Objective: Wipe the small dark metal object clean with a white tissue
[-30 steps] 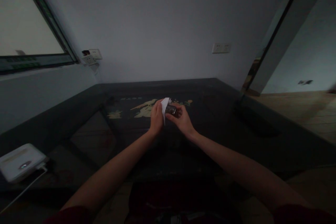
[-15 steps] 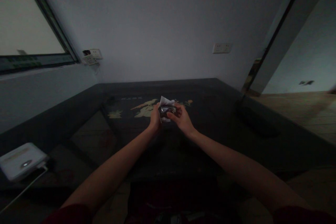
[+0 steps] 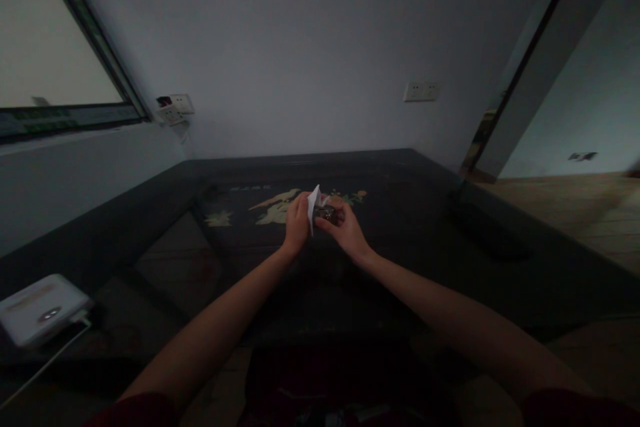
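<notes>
Both hands meet above the middle of a dark table [image 3: 400, 213]. My left hand [image 3: 297, 225] is closed on a piece of white paper or tissue [image 3: 313, 205], which stands up between the two hands. My right hand [image 3: 346, 229] is closed around a small dark shiny object [image 3: 327, 215] that I cannot name, pressed against the paper. The dim light hides the details of the object.
The table top carries a pale printed pattern [image 3: 273, 208] behind my hands. A white device [image 3: 40, 307] with a cable lies at the near left. Wall sockets [image 3: 175, 109] sit at the back left, another socket plate [image 3: 421, 91] at the back right. A doorway [image 3: 565, 133] opens on the right.
Half a second ago the paper lay spread behind the shiny object, both hands on it. Now the paper is folded upright against my left hand and the object sits in my right.
</notes>
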`<state>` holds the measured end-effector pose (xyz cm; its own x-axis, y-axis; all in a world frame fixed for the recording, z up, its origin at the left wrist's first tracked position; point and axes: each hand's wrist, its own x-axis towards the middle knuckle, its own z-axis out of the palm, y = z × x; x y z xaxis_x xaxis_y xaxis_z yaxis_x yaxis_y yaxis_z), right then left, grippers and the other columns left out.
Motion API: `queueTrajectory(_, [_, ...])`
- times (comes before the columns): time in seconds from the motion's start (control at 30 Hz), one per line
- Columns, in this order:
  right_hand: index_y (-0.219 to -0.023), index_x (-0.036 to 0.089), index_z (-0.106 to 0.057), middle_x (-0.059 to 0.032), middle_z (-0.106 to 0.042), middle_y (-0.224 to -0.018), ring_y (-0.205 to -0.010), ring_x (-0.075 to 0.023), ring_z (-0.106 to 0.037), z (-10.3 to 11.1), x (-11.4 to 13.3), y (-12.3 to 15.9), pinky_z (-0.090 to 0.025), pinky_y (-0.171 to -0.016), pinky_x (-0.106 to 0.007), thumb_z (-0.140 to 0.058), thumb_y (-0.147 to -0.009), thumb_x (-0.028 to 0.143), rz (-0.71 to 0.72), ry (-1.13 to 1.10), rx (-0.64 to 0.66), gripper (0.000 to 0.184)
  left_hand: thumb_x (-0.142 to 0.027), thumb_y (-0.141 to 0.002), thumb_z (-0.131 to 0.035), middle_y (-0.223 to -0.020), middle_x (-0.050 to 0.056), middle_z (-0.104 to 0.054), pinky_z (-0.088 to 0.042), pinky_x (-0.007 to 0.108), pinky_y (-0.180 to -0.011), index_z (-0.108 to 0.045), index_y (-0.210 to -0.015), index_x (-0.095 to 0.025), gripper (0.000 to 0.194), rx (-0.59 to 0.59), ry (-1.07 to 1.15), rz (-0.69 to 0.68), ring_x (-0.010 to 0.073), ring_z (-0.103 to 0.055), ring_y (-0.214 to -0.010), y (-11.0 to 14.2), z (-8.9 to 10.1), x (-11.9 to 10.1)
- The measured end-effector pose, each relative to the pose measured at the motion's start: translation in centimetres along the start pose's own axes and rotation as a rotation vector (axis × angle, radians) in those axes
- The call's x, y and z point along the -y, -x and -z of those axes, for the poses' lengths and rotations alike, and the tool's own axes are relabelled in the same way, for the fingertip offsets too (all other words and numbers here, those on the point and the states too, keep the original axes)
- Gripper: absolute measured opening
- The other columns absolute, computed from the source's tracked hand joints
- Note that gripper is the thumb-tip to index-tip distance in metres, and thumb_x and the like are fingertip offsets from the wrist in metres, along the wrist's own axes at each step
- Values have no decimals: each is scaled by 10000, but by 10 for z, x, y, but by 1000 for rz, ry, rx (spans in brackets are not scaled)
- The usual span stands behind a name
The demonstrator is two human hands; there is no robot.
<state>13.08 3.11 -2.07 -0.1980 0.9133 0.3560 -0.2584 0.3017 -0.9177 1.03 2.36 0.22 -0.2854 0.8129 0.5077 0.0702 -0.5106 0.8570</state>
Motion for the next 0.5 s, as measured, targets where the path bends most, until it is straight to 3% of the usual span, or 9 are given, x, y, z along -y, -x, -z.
queueTrajectory(0.17, [-928,254,-455,-41,-665,-977,-994,-235,-644,-2,9,5,-516,-871,-398,-821,-564,493,-1,-7,55,569,-308,-809,-461,-652,41,-650,-474,269,-657,-666,-711,-147,279,-19,362,345,180,-610,-650,-6,-4,-6])
queueTrajectory(0.3, [-918,249,-454,-39,-657,-946,-926,-219,-654,-3,13,6,-518,-854,-383,-820,-568,501,28,-43,94,566,-289,-814,-448,-685,57,-671,-511,295,-710,-660,-744,-133,273,-18,620,556,179,-636,-667,-9,-5,-9])
queueTrajectory(0.4, [-930,248,-453,-37,-646,-957,-902,-206,-652,-3,13,4,-520,-849,-372,-828,-552,504,70,-52,91,590,-293,-842,-430,-760,79,-703,-531,329,-743,-673,-816,-123,298,10,700,634,193,-657,-717,-9,-5,-9])
queueTrajectory(0.5, [-954,241,-462,-43,-632,-977,-914,-207,-645,-1,11,0,-516,-860,-376,-838,-538,496,92,3,52,617,-281,-852,-424,-754,65,-703,-533,303,-736,-666,-814,-128,288,24,748,623,173,-658,-699,-8,-7,-6])
